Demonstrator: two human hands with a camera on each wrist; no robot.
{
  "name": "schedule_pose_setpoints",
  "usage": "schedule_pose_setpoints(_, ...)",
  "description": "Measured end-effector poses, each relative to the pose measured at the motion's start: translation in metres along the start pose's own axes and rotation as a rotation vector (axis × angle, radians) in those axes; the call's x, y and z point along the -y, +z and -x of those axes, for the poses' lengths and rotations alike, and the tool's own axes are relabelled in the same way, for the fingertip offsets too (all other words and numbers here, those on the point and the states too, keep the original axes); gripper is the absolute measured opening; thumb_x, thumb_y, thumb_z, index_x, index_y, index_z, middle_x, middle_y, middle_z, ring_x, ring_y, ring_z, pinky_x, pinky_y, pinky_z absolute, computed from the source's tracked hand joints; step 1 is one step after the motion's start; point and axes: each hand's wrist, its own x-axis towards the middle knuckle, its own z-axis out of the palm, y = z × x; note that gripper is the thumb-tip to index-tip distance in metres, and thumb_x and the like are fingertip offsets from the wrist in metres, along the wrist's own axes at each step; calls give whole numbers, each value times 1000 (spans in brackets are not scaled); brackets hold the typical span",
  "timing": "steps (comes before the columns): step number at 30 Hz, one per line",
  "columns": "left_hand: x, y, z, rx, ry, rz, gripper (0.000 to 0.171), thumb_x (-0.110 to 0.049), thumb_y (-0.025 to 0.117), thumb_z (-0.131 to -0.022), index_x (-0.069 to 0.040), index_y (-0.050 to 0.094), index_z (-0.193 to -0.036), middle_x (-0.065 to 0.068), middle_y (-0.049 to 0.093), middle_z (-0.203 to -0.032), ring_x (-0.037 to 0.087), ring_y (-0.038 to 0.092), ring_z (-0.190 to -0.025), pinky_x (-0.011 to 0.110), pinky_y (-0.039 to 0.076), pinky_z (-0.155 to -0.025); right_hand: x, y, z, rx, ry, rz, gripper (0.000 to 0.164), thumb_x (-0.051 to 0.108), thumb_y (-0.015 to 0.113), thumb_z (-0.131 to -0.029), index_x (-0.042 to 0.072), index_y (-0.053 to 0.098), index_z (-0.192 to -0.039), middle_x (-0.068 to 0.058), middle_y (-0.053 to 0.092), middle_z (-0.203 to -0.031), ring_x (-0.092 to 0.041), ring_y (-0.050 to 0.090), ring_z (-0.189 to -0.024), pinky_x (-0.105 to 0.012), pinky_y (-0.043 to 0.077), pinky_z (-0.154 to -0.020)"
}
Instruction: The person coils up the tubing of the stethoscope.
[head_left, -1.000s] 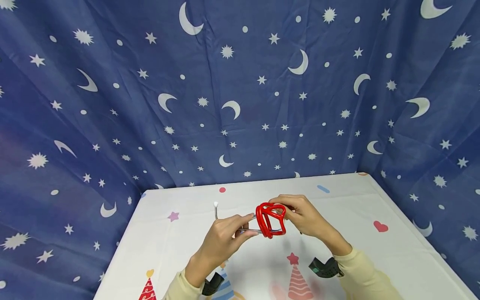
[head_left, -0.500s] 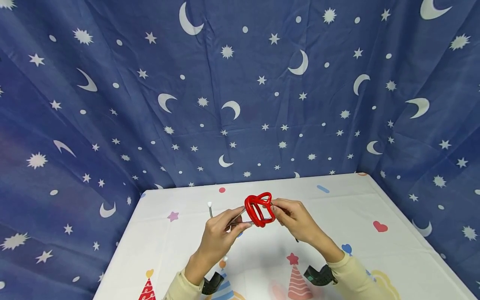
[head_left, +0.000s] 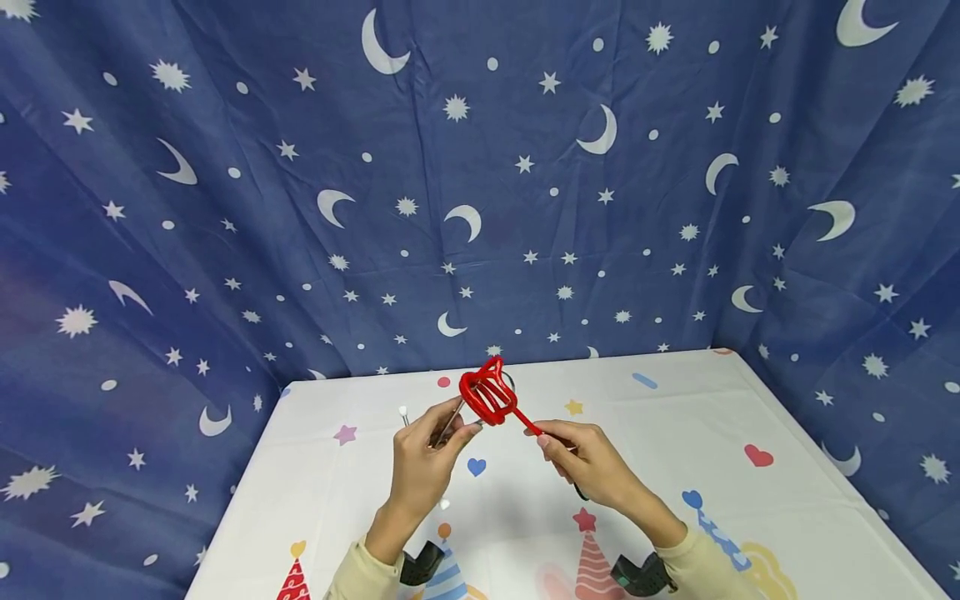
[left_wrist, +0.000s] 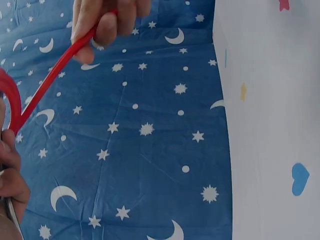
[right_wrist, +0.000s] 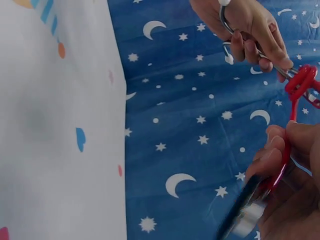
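Slanting inward, left fingers clamp seemingly metal tubes while right fingers pinch red tubing.

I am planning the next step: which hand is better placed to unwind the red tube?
Probably the right hand: it grips the red tube on the stretch leading from the coil, while the left hand holds the metal tubes.
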Motion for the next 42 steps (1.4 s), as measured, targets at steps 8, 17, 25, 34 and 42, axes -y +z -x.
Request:
schedule_pose_setpoints(8,4,-2,0,-35,-71,-41,38,-5,84,-74,-1,70,-109,3,65,-72,6,57,-59,12,48,-54,-2,6,7,-11,-41,8,24,17,58,-99,6,68,-117,2,55,-70,3,44,-50,-16,41,-40)
schedule_pose_setpoints(17,5,-2,1,-42,-102,-74,39,-6,84,-74,-1,70,-110,0,65,-72,5,55,-59,12,48,-54,8,10,12,-16,-89,116,27,19,60,-99,3,67,-119,8,57,-75,4,47,-57,-18,47,-47)
schedule_pose_setpoints(25,11,-1,3,10,-97,-138,40,-10,84,-75,0,70,-110,2,63,-72,3,53,-60,10,45,-52,12,12,16,2,-163,119,28,12,59,-98,-4,65,-120,4,61,-71,4,53,-56,-18,48,-47)
schedule_pose_setpoints(34,19,2,6,86,-12,-314,40,-12,84,-75,1,69,-110,-1,61,-72,3,51,-59,9,43,-54,16,15,19,26,-116,65,33,13,63,-96,9,61,-128,3,68,-77,1,62,-58,-24,55,-54)
schedule_pose_setpoints(42,20,4,7,111,17,-371,38,-15,83,-77,-1,70,-111,-2,62,-72,3,51,-57,11,44,-54,19,15,20,71,-170,-16,17,12,59,-98,10,68,-112,0,70,-80,-4,64,-60,-24,56,-54)
